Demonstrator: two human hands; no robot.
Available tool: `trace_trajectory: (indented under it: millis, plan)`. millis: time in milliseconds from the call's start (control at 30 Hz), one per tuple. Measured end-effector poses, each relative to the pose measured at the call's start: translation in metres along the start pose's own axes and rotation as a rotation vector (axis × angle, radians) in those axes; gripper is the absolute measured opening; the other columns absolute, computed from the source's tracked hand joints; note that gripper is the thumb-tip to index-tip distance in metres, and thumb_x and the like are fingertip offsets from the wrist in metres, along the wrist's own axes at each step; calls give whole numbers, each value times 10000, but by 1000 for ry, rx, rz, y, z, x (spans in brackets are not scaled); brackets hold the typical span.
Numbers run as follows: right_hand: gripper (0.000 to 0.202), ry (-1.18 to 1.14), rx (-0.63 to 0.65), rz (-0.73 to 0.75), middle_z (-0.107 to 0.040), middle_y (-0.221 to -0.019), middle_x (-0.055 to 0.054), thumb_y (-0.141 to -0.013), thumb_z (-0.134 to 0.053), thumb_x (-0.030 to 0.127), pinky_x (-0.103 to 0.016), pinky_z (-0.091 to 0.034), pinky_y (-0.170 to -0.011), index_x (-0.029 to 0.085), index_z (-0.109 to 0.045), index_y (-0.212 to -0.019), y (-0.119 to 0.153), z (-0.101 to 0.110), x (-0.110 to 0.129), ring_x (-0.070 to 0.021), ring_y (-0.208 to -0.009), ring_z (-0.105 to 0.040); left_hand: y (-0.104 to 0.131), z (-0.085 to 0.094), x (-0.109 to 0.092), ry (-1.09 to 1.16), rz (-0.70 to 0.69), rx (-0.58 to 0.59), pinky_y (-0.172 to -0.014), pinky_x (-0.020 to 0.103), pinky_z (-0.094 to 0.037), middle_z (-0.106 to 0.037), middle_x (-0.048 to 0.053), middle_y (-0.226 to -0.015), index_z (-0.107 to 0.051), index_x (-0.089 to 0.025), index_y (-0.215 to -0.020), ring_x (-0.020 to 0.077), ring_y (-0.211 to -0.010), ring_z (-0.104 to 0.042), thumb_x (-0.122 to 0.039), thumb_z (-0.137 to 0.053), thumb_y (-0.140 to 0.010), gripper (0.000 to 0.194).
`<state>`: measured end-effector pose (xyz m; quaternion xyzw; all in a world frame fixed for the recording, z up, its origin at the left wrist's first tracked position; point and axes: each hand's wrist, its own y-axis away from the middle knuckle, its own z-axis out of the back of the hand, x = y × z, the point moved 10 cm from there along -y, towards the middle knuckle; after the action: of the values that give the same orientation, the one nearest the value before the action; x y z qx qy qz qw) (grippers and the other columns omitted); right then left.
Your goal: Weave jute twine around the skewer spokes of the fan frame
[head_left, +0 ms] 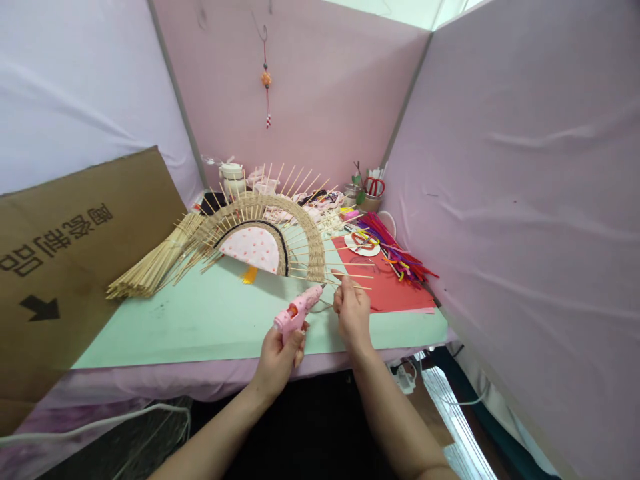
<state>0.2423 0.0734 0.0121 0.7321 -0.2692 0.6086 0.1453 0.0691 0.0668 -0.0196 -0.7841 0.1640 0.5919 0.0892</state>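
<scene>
My left hand (281, 352) is wrapped round a pink glue gun (296, 312), its nozzle pointing up and right. That tip is close to the lower right end of a half-round fan frame (316, 250) made of thin sticks and a woven straw-coloured band. At the same end, my right hand (353, 308) is closed beside the lowest sticks; what its fingers pinch is too small to make out. A thin pale strand (323, 308) curves between the hands. The fan's inner half-circle (253, 248) is white with pink dots, edged in black and straw, with a yellow tassel (249, 275) below.
Left of the fan lies a bundle of sticks (157, 267) by a large cardboard sheet (85, 267). To the right are red paper (395, 290), coloured pipe cleaners (400, 250) and a white disc (361, 245) with scissors. A white bottle (233, 179) stands at the back.
</scene>
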Motion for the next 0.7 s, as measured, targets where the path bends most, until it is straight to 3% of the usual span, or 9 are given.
trace_trajectory:
  millis: [700]
  plan:
    - [465,9,3,16,-331,-496,87,-886,-503,550,-228,-226,-430,127,-663,-995,0,0,0,-81,-442,-256,-3,-4,1,-84,-16,22,-388,183,-293,-434,-63,-542,-530,-144,-793,43,-393,-377,-697,-605,-730,562]
